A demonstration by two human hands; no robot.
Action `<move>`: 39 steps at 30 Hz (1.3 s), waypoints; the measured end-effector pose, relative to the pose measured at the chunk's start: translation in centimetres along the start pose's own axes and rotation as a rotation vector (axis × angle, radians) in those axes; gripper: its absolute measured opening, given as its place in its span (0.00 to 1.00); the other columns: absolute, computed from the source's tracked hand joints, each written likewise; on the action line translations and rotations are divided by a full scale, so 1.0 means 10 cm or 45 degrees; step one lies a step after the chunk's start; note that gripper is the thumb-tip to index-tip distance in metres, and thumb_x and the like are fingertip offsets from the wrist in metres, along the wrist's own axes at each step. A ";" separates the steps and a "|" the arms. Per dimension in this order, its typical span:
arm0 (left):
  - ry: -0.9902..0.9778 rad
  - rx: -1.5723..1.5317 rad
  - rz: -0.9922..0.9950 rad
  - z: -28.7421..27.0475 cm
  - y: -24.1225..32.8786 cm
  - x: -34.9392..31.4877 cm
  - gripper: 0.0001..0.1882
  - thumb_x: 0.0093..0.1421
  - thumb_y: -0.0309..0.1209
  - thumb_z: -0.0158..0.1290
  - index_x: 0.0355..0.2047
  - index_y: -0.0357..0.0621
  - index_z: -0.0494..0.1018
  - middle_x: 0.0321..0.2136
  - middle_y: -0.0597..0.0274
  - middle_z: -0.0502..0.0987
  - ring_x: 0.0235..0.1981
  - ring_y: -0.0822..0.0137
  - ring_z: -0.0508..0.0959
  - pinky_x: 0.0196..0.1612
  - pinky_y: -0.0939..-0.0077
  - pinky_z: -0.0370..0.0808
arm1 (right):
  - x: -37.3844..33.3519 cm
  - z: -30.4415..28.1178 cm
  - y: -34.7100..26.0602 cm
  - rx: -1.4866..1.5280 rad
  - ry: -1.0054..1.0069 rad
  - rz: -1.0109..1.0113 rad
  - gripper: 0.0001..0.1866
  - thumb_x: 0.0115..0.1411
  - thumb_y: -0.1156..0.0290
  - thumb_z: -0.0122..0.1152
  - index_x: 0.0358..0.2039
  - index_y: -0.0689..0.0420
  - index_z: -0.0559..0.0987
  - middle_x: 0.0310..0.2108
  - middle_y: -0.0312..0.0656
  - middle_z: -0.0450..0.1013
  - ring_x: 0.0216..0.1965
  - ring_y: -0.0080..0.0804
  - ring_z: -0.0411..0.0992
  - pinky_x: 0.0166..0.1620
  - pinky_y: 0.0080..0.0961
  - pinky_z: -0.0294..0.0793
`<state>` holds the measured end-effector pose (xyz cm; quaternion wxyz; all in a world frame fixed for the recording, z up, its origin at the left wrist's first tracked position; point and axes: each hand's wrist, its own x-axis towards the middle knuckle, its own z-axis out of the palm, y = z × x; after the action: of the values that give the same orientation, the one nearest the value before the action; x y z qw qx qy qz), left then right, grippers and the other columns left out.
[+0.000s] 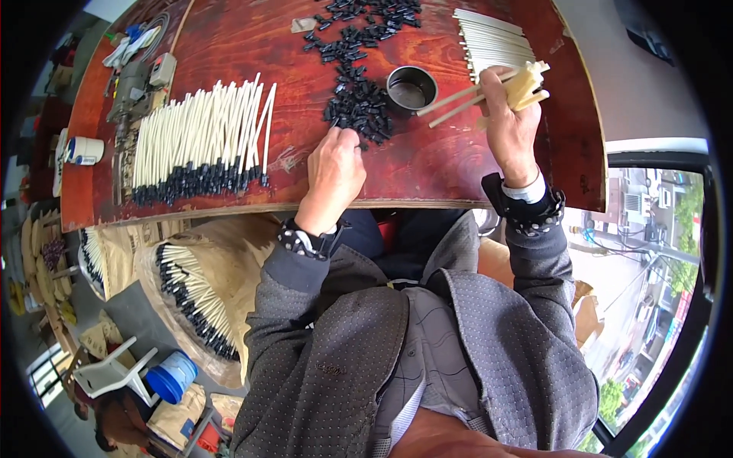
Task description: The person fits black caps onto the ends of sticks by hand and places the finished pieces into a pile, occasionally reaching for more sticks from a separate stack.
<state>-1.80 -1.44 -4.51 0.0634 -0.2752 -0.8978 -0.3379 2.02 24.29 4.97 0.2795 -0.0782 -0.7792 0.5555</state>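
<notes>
My right hand (510, 126) is closed around several cream-coloured sticks (527, 85). Two of them (456, 109) poke out to the left, their tips close to the rim of a small round metal bowl (412, 89). At the near edge of a heap of small black caps (357, 107), my left hand (334, 169) has its fingers curled together; whatever they pinch is hidden. Left of that hand lies a dense row of cream sticks with black ends (206, 137), the black ends toward me. Plain cream sticks (495, 44) lie side by side beyond my right hand.
The red wooden table (298, 172) has its front edge close to my body. A clamp-like metal tool (131, 91) and a white cup-like container (84, 151) are at its left. Below stand a paper sack of black-ended sticks (195, 298), a blue bucket (172, 376) and a white chair (114, 370).
</notes>
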 end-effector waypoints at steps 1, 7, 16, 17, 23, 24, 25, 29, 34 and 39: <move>0.003 -0.016 0.008 0.00 0.01 0.00 0.08 0.56 0.22 0.57 0.37 0.38 0.75 0.33 0.50 0.73 0.37 0.45 0.77 0.37 0.52 0.76 | 0.05 0.01 0.01 -0.016 0.005 -0.006 0.15 0.67 0.61 0.64 0.42 0.62 0.78 0.26 0.34 0.73 0.26 0.21 0.73 0.28 0.21 0.73; -0.057 -0.069 0.027 -0.08 0.07 0.00 0.09 0.55 0.21 0.58 0.37 0.37 0.75 0.34 0.49 0.74 0.37 0.44 0.77 0.38 0.52 0.76 | 0.29 0.18 0.25 -0.723 -0.124 -0.469 0.13 0.65 0.68 0.64 0.43 0.64 0.77 0.29 0.48 0.79 0.30 0.35 0.80 0.32 0.29 0.77; -0.148 -0.080 -0.031 -0.12 0.05 0.00 0.14 0.55 0.19 0.59 0.43 0.38 0.76 0.34 0.50 0.75 0.37 0.49 0.79 0.38 0.58 0.77 | 0.25 0.27 0.39 -0.733 -0.069 -0.457 0.11 0.65 0.68 0.63 0.43 0.63 0.78 0.30 0.48 0.80 0.27 0.36 0.80 0.30 0.30 0.75; -0.148 -0.068 -0.033 -0.11 0.04 0.00 0.14 0.55 0.19 0.59 0.43 0.38 0.76 0.34 0.50 0.75 0.37 0.49 0.79 0.38 0.58 0.77 | 0.24 0.25 0.38 -0.721 -0.068 -0.457 0.11 0.65 0.68 0.63 0.43 0.63 0.78 0.30 0.48 0.80 0.27 0.36 0.80 0.30 0.30 0.75; -0.046 -0.883 -0.317 -0.08 0.07 -0.09 0.11 0.60 0.21 0.60 0.44 0.35 0.75 0.30 0.61 0.78 0.28 0.71 0.77 0.31 0.77 0.75 | 0.02 0.18 -0.06 0.028 -0.014 0.193 0.10 0.68 0.66 0.59 0.39 0.60 0.79 0.23 0.34 0.75 0.22 0.18 0.68 0.24 0.18 0.65; -0.090 -1.067 -0.425 -0.11 0.11 -0.10 0.11 0.61 0.21 0.60 0.44 0.34 0.75 0.29 0.63 0.78 0.27 0.75 0.76 0.30 0.80 0.74 | -0.02 0.18 -0.08 0.198 -0.039 0.300 0.09 0.68 0.66 0.59 0.38 0.60 0.79 0.23 0.33 0.74 0.21 0.16 0.66 0.24 0.16 0.62; -0.089 -1.057 -0.421 -0.13 0.15 -0.11 0.11 0.61 0.21 0.60 0.44 0.34 0.75 0.29 0.63 0.78 0.27 0.75 0.76 0.30 0.80 0.74 | -0.05 0.18 -0.10 0.208 -0.036 0.297 0.09 0.68 0.66 0.59 0.38 0.60 0.79 0.23 0.33 0.74 0.21 0.16 0.66 0.24 0.16 0.62; -0.140 -1.393 -0.468 -0.22 0.34 -0.13 0.09 0.63 0.22 0.59 0.43 0.33 0.75 0.29 0.65 0.78 0.27 0.79 0.76 0.29 0.84 0.73 | -0.15 0.22 -0.18 0.360 -0.048 0.353 0.10 0.68 0.65 0.60 0.37 0.59 0.78 0.22 0.35 0.74 0.21 0.18 0.67 0.24 0.16 0.61; -0.132 -1.371 -0.509 -0.29 0.48 -0.17 0.08 0.64 0.22 0.58 0.43 0.34 0.75 0.28 0.65 0.78 0.26 0.79 0.75 0.28 0.85 0.72 | -0.22 0.22 -0.18 0.443 -0.106 0.412 0.11 0.68 0.63 0.60 0.36 0.59 0.77 0.22 0.36 0.74 0.21 0.19 0.69 0.23 0.17 0.63; -0.182 -1.430 -0.491 -0.31 0.55 -0.16 0.07 0.63 0.23 0.59 0.41 0.36 0.76 0.27 0.68 0.77 0.25 0.82 0.74 0.28 0.86 0.70 | -0.26 0.19 -0.17 0.479 -0.083 0.444 0.12 0.68 0.62 0.61 0.37 0.59 0.76 0.22 0.37 0.74 0.21 0.21 0.71 0.23 0.17 0.64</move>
<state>2.27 -0.71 0.52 -0.2149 -0.1207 -0.6176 -0.7468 3.50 20.94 5.20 0.1640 -0.1400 -0.6455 0.7327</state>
